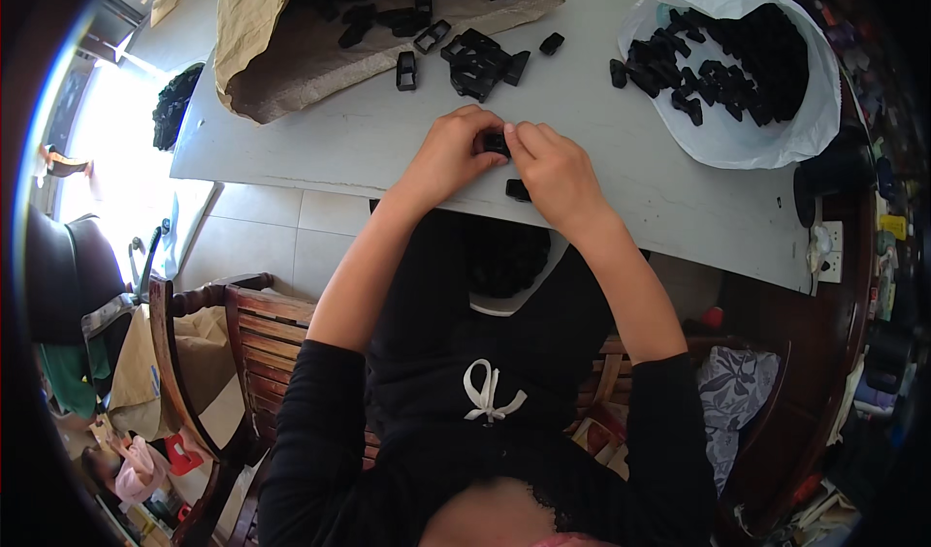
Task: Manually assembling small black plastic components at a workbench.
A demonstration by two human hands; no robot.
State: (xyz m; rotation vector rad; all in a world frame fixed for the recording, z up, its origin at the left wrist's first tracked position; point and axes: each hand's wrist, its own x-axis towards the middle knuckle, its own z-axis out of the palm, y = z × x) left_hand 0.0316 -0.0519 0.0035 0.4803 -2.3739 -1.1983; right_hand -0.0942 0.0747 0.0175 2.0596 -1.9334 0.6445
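Both hands meet over the near part of the grey table [320, 144]. A small black plastic piece [496, 144] sits between them. My left hand [453, 152] is closed around its left side, thumb below and fingers above. My right hand [555, 171] pinches at its right end, and the fingers cover much of it. Just below, another black piece [518, 190] lies by the table edge, partly behind my right hand. Beyond my hands is a loose pile of black frame-like pieces [477, 65], with a hollow rectangular piece [406, 72] lying to its left.
An open brown paper bag [254, 52] holding black pieces lies far left. At the far right, a white plastic bag [718, 149] holds many small black parts. A container of dark pieces [508, 261] stands below the table edge between my legs. A wooden chair [267, 338] is at left.
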